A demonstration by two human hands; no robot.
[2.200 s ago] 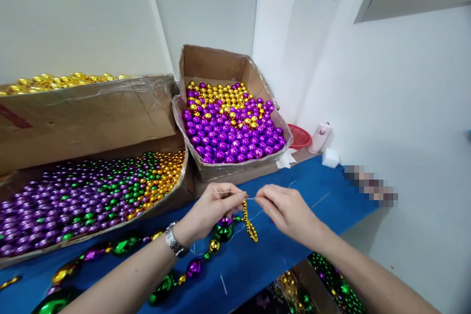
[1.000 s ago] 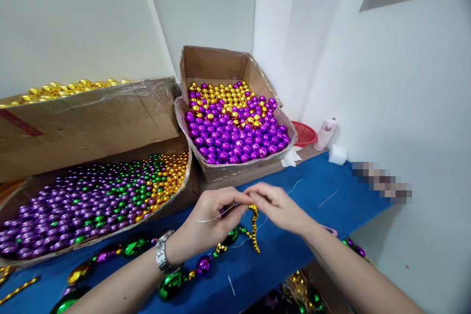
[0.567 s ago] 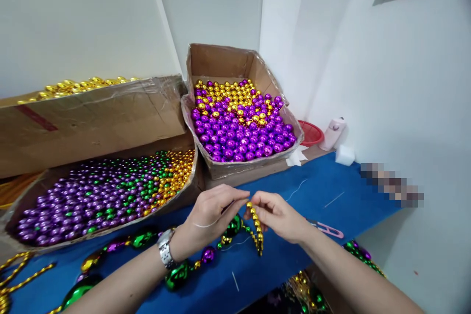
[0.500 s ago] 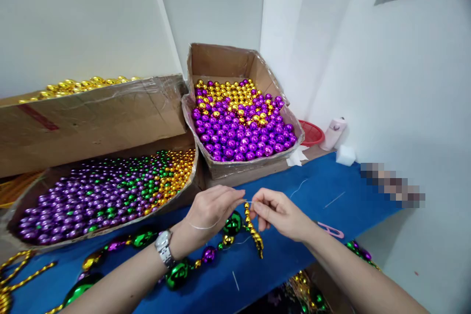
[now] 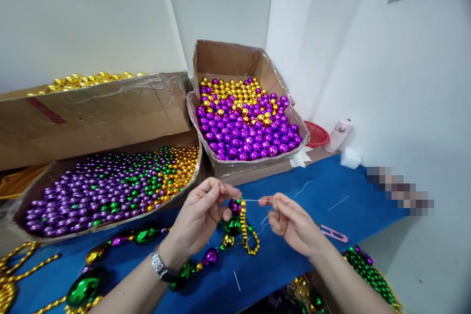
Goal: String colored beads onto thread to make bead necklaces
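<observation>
My left hand (image 5: 206, 218), with a watch on its wrist, is closed, fingertips pinched on a thin white thread. My right hand (image 5: 292, 221) pinches the same thread (image 5: 252, 200), which runs taut between both hands. Just under my left fingers a string of small gold beads (image 5: 243, 225) hangs in a loop. Beside it show a purple bead and a large green bead (image 5: 232, 226), partly hidden by my left hand. The bead garland (image 5: 210, 256), with large green, purple and gold beads, lies on the blue cloth behind and under my left forearm.
A carton of purple and gold balls (image 5: 243, 140) stands behind my hands. To its left is a box of small purple, green and gold beads (image 5: 110, 191). Pink thread snips (image 5: 334, 234), a white block (image 5: 351, 158) and loose thread pieces lie on the blue cloth (image 5: 312, 186).
My hands have moved farther apart, stretching the thread between them. My left hand has turned, its thumb side now showing. The gold bead string now hangs as a loop.
</observation>
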